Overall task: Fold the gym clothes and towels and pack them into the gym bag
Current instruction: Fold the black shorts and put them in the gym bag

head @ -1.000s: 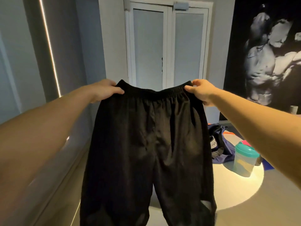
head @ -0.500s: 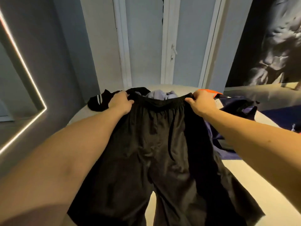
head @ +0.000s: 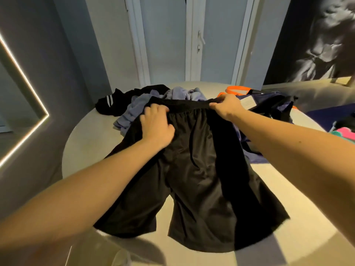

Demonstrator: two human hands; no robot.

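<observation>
Black shorts (head: 192, 169) spread on table (head: 86, 141) for folding; right hand (head: 226, 107) pinches waistband, left hand (head: 157, 127) blurred, grip unclear.
</observation>
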